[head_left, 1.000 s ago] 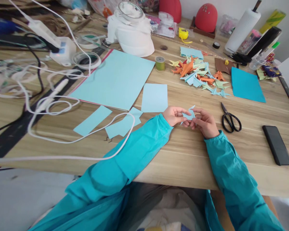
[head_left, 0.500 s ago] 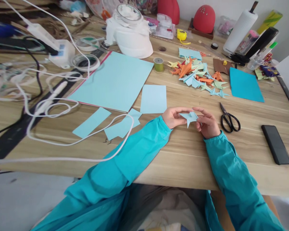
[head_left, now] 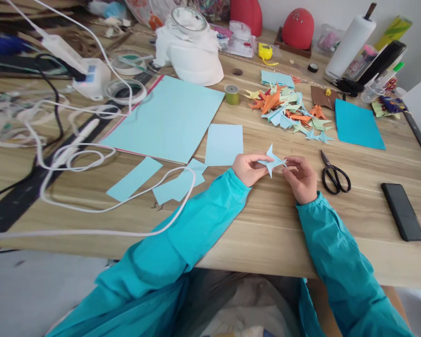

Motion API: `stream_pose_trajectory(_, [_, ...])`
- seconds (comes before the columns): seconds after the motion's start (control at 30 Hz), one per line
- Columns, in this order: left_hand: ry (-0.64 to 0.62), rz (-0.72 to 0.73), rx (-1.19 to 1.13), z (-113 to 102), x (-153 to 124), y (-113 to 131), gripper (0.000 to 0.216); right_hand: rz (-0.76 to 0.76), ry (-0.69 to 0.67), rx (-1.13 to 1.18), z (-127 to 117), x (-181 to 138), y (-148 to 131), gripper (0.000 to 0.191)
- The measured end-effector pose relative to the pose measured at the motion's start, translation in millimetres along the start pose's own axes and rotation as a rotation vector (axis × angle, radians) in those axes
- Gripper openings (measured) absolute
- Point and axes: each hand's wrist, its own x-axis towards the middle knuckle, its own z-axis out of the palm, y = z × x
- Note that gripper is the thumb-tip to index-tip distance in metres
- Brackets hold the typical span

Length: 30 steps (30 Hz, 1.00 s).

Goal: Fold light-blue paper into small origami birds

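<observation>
A small light-blue folded paper crane (head_left: 272, 161) is held just above the wooden table between both hands. My left hand (head_left: 247, 168) pinches its left side with thumb and fingers. My right hand (head_left: 300, 177) pinches its right tip, fingers curled. Both arms wear teal sleeves. A light-blue paper square (head_left: 224, 144) lies just left of my left hand. Black scissors (head_left: 332, 173) lie shut on the table right of my right hand.
A pile of folded paper cranes (head_left: 287, 112) sits beyond the hands. A large blue sheet (head_left: 168, 117), blue offcuts (head_left: 133, 178), a teal sheet (head_left: 358, 124), a black phone (head_left: 403, 210), a green thread spool (head_left: 232, 93) and white cables (head_left: 91, 154) lie around.
The paper crane has been turned between the fingers and lifted slightly; one pointed tip now sticks upward. Both hands stay in the same place on the table.
</observation>
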Motion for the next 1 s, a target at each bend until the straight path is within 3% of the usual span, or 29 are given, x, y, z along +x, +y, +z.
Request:
stream_pose_trajectory(0.2, [-0.020, 0.012, 0.033, 2.9, -4.5, -1.0, 0.026, -0.074, -0.008, -0.191, 0.6, -0.1, 0.1, 0.010])
stream_pose_trajectory(0.4, [-0.035, -0.050, 0.054, 2.5, -5.8, -0.2, 0.027, -0.059, -0.007, -0.228, -0.6, 0.5, 5.7, 0.007])
stream_pose_trajectory(0.63, [-0.037, 0.013, 0.118, 1.5, -7.7, 6.9, 0.022, -0.062, -0.075, -0.230, -0.7, 0.2, 5.7, 0.007])
stream_pose_trajectory(1.0, [-0.014, -0.063, 0.043, 3.5, -5.9, 0.1, 0.024, -0.047, -0.231, -0.203, -3.3, 2.1, 2.0, 0.023])
